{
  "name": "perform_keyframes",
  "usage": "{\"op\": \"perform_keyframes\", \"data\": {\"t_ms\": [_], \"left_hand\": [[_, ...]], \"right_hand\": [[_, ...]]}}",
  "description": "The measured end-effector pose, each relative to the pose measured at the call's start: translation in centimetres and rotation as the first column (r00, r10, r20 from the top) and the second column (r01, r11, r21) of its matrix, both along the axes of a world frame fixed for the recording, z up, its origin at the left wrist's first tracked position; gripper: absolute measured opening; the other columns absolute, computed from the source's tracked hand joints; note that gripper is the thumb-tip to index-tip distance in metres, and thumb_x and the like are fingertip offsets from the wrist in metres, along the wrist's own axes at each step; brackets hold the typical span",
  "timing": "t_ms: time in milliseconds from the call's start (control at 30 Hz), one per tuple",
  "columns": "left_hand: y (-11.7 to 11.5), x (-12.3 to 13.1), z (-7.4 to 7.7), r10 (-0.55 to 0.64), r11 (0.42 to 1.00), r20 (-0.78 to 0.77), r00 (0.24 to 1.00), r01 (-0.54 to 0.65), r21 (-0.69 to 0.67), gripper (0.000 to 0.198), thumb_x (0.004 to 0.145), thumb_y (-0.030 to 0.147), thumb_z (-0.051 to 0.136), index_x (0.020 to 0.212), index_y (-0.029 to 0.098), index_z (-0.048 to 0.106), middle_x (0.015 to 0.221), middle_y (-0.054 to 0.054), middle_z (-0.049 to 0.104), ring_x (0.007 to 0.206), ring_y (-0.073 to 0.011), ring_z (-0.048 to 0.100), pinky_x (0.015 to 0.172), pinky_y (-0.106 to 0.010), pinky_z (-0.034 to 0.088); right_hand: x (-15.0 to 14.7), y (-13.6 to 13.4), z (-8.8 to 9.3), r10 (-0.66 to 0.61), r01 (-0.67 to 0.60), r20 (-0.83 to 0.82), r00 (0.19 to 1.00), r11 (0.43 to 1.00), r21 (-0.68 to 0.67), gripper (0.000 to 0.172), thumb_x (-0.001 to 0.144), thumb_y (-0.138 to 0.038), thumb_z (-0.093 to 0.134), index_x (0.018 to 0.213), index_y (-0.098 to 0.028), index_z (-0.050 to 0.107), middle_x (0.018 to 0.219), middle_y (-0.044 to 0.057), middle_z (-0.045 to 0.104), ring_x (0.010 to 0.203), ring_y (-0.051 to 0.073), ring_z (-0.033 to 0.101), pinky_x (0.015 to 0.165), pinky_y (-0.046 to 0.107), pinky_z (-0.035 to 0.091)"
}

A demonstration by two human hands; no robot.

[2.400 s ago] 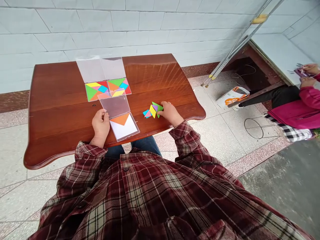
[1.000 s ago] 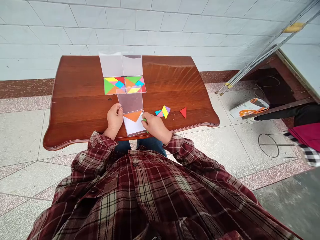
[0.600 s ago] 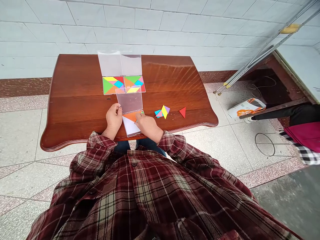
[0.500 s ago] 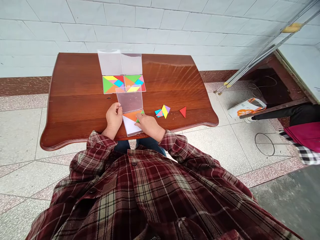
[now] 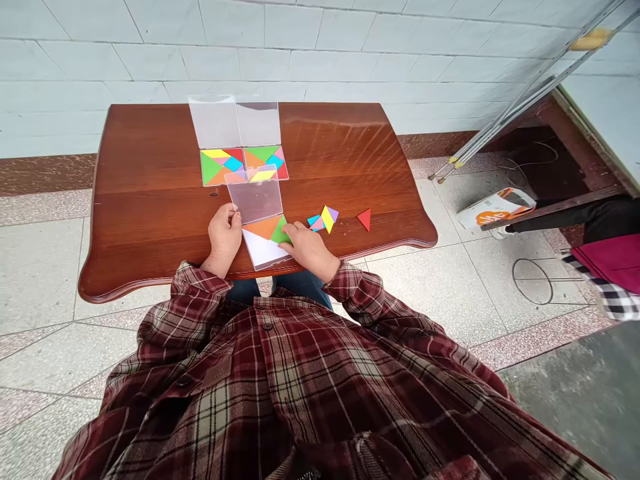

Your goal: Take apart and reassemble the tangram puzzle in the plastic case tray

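Near edge of table [image 5: 150, 220]: L hand [image 5: 223, 233] pinches tray [image 5: 260, 253] at its left rim. R hand [image 5: 310, 248] fingertips clamp green triangle [image 5: 280, 232], which lies in tray against orange triangle [image 5: 259, 227]. Best slid flat, edges flush, w/ tray steadied. Spare pcs [image 5: 323, 219] right; full trays [image 5: 220, 167] far.

The only view rides on the person's head, looking forward and steeply down. The plaid shirt [image 5: 300, 387] fills the near bottom, the counter [image 5: 150, 220] lies close ahead, and a tiled wall [image 5: 300, 40] closes the top. The left hand [image 5: 223, 230], the right hand [image 5: 310, 245] and the clear case [image 5: 255, 200] between them sit near centre.
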State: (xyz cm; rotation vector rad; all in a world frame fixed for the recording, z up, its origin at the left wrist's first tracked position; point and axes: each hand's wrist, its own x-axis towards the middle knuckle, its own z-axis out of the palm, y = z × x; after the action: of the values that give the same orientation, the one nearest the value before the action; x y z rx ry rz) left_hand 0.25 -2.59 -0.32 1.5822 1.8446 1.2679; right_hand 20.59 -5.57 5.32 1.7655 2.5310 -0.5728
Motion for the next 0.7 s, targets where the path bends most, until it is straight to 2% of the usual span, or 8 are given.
{"op": "perform_keyframes", "data": {"t_ms": [100,200,300,367,400,467,533,700], "left_hand": [[0.1,-0.1,0.0,0.001,1.000,-0.001,1.000,-0.001,-0.003,0.016,0.080,0.024,0.051,0.092,0.018,0.061,0.081,-0.002,0.063,0.074,-0.0138,0.059,0.076,-0.028,0.047],[0.2,-0.2,-0.3,0.019,1.000,0.006,1.000,-0.019,0.012,0.017,0.080,0.024,0.052,0.093,0.018,0.060,0.079,-0.001,0.063,0.075,-0.0134,0.059,0.078,-0.028,0.048],[0.4,-0.4,-0.6,0.023,1.000,0.011,1.000,-0.023,0.011,0.017,0.080,0.025,0.052,0.093,0.019,0.059,0.078,0.000,0.062,0.074,-0.0128,0.060,0.078,-0.028,0.048],[0.5,-0.4,-0.7,0.017,1.000,0.007,1.000,-0.017,0.009,0.016,0.080,0.026,0.052,0.092,0.019,0.058,0.078,0.000,0.062,0.074,-0.0131,0.060,0.078,-0.028,0.048],[0.5,-0.5,-0.8,0.017,1.000,0.004,1.000,-0.017,0.007,0.015,0.080,0.026,0.051,0.092,0.020,0.058,0.078,0.000,0.062,0.074,-0.0133,0.060,0.079,-0.029,0.048],[0.5,-0.5,-0.8,0.021,1.000,0.003,1.000,-0.021,0.001,0.015,0.080,0.026,0.051,0.092,0.020,0.058,0.079,0.000,0.062,0.074,-0.0139,0.060,0.079,-0.029,0.048],[0.4,-0.5,-0.7,0.021,1.000,0.008,1.000,-0.021,-0.005,0.016,0.080,0.026,0.051,0.093,0.020,0.058,0.080,0.000,0.062,0.075,-0.0143,0.060,0.080,-0.030,0.049],[0.2,-0.4,-0.4,0.013,1.000,0.023,1.000,-0.013,-0.028,0.020,0.080,0.026,0.050,0.096,0.018,0.060,0.084,-0.003,0.065,0.079,-0.0159,0.062,0.082,-0.032,0.049]], "right_hand": [[1.3,0.3,0.0,-0.027,0.032,-0.122,0.992,0.999,0.037,0.026,0.090,-0.031,0.057,0.112,-0.017,0.059,0.107,0.010,0.062,0.096,0.022,0.059,0.076,0.030,0.045],[4.8,1.1,0.2,-0.133,0.170,-0.240,0.962,0.975,0.143,0.022,0.090,-0.031,0.054,0.106,-0.018,0.061,0.098,0.007,0.064,0.092,0.021,0.059,0.078,0.030,0.044],[9.8,2.4,0.5,-0.342,0.393,-0.226,0.912,0.886,0.247,0.023,0.090,-0.029,0.051,0.106,-0.016,0.061,0.100,0.011,0.064,0.094,0.023,0.058,0.083,0.034,0.044],[12.9,3.5,0.4,-0.510,0.530,-0.144,0.848,0.808,0.257,0.031,0.086,-0.028,0.055,0.112,-0.012,0.059,0.105,0.016,0.063,0.096,0.026,0.057,0.086,0.037,0.043],[14.1,3.9,0.2,-0.564,0.570,-0.099,0.820,0.787,0.237,0.037,0.084,-0.030,0.059,0.115,-0.010,0.059,0.107,0.018,0.062,0.097,0.028,0.057,0.086,0.037,0.043],[15.7,4.8,-0.4,-0.595,0.589,-0.012,0.804,0.792,0.160,0.047,0.080,-0.033,0.065,0.119,-0.008,0.057,0.110,0.019,0.060,0.099,0.029,0.057,0.087,0.037,0.043],[16.4,5.4,-1.1,-0.572,0.567,0.041,0.819,0.819,0.092,0.052,0.078,-0.034,0.068,0.123,-0.009,0.056,0.113,0.019,0.058,0.099,0.028,0.057,0.088,0.036,0.043],[16.8,6.1,-1.6,-0.479,0.476,0.138,0.867,0.878,0.056,0.043,0.081,-0.032,0.063,0.118,-0.011,0.059,0.109,0.017,0.060,0.099,0.025,0.057,0.088,0.033,0.043]]}}
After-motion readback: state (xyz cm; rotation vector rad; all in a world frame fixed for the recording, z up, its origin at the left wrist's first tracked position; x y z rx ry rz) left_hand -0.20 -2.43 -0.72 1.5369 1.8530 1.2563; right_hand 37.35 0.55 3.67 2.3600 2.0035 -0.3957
